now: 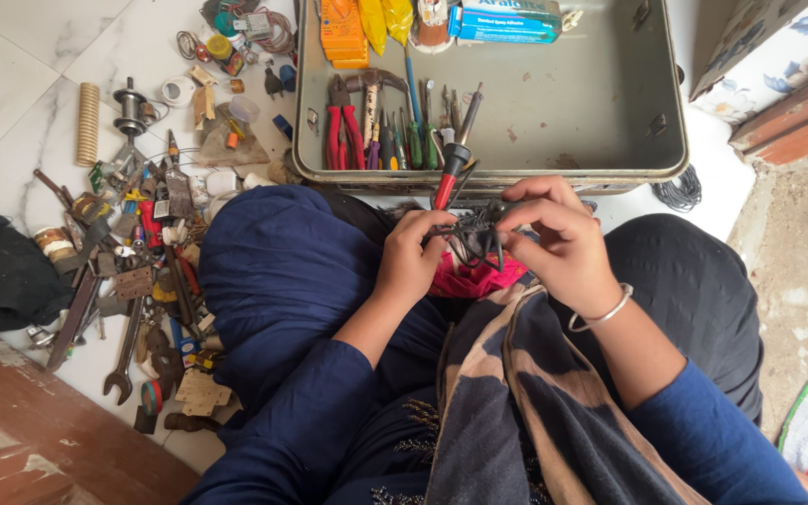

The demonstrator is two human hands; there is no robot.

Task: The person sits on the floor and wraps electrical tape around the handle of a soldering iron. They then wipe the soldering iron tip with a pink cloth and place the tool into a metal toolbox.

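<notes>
We pinched tangled dark wire bundle between left hand and right hand, over lap, near open grey metal toolbox, steadying it.

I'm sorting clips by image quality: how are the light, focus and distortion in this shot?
Head view: soft, even daylight with no hard shadows; mild glare on the white floor tiles; left hand, right hand and the dark wire tangle are sharp; the metal toolbox edges bow slightly from wide-angle distortion.
</notes>
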